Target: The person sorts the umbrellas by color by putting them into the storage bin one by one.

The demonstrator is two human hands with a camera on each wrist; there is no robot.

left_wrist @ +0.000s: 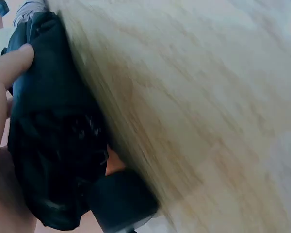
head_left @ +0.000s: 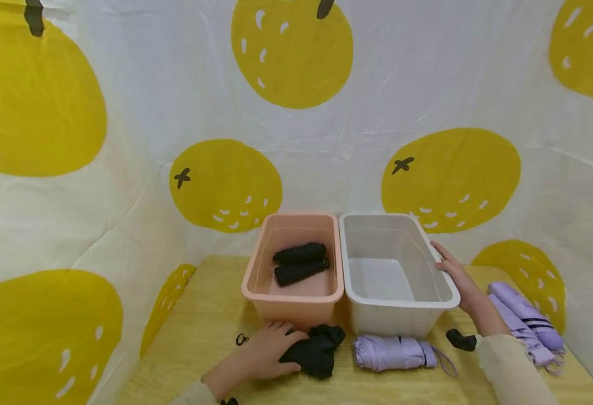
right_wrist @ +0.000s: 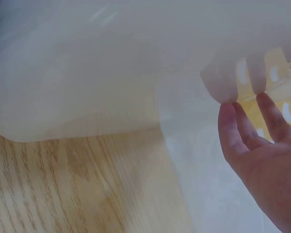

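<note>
My left hand [head_left: 268, 351] grips a black folded umbrella [head_left: 318, 350] on the table, in front of the pink bin. In the left wrist view the thumb presses along the dark fabric of this umbrella [left_wrist: 51, 97], with the other fingers partly hidden beneath. My right hand [head_left: 461, 281] touches the right side of the white bin [head_left: 403, 320]. In the right wrist view its fairly straight fingertips [right_wrist: 227, 111] meet the bin's glossy outer wall. A lilac folded umbrella [head_left: 390, 353] lies in front of the white bin.
The pink bin [head_left: 296, 308] stands against the white one and holds two black folded umbrellas [head_left: 301, 271]. More lilac umbrellas [head_left: 524, 320] lie on the table's right side. A fruit-print sheet [head_left: 347, 163] hangs behind and at both sides of the wooden table [head_left: 175, 349].
</note>
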